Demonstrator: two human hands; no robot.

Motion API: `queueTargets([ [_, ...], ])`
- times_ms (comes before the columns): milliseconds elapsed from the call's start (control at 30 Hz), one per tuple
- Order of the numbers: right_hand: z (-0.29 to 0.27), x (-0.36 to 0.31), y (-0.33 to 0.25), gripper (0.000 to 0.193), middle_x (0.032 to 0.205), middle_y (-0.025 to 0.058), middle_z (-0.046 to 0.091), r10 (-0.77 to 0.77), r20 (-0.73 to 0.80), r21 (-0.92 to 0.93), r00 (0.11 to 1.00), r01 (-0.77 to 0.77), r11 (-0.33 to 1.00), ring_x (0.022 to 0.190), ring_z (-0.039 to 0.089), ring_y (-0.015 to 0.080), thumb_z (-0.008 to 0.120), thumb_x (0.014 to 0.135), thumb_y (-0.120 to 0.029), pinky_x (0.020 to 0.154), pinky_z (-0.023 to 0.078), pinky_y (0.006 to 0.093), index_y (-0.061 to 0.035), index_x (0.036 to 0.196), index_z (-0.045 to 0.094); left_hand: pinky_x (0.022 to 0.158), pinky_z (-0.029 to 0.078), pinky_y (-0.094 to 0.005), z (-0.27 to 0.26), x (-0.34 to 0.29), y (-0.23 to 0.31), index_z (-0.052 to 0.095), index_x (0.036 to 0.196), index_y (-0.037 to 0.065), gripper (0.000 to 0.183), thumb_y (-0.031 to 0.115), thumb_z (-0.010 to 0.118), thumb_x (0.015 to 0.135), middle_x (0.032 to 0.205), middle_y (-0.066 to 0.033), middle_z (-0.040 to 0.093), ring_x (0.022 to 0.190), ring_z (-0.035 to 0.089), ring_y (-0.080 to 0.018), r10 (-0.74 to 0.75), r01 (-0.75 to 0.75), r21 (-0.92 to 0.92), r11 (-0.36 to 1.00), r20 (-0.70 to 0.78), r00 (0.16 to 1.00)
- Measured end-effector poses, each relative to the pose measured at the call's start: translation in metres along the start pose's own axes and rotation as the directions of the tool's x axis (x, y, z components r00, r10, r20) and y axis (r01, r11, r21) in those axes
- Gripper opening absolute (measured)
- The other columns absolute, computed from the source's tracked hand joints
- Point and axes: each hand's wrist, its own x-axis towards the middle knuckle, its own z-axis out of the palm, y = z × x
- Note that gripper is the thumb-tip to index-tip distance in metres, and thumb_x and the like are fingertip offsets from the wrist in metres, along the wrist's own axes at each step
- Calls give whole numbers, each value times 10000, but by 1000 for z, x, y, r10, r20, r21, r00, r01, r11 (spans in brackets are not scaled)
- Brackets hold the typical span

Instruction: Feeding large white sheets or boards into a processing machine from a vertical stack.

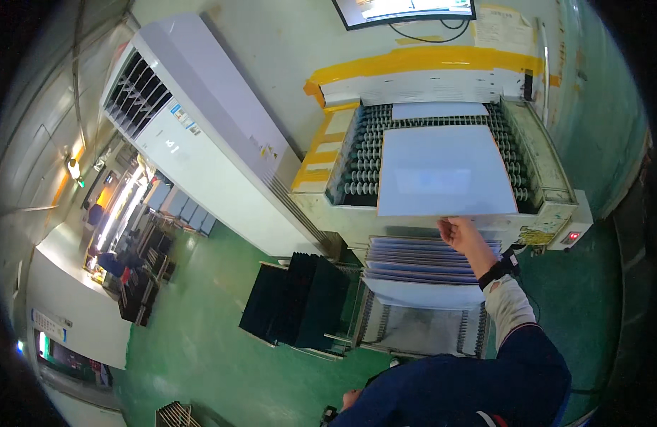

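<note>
A large white flat panel (446,171) lies on the rows of rollers of a conveyor machine (542,167), its near edge reaching over the machine's front. My right hand (458,233) is at that near edge, fingers curled and closed on it. Part of a second white panel (438,110) shows farther back on the rollers. Below my right forearm, several thin panels (421,292) stand upright in a slotted rack (406,349). Only a bit of my left hand (351,398) shows at the lower edge, low beside my body; its fingers are hidden.
Left of the rack, a second rack holds several dark panels (300,299). A tall white air conditioner (207,135) stands left of the machine. A screen (406,11) hangs on the wall above. Another rack (175,414) sits on the green floor (200,299) at the lower left.
</note>
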Motion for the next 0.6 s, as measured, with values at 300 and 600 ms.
queueTargets([
  [300,22,-63,43,188,867,103,634,52,-76,-479,996,-82,874,765,610,192,543,860,-177,644,503,324,-20,945,601,710,476,-422,-133,-29,97,655,913,125,271,305,554,738,815,-128,628,784,603,-334,-44,47,-54,997,59,997],
  [600,44,-107,88,165,823,101,625,-284,316,-925,905,360,119,762,614,212,597,796,-139,655,480,323,-22,910,619,625,468,-332,-137,-27,102,660,771,59,224,254,556,734,686,-110,638,656,605,-214,-485,463,-632,622,153,861],
])
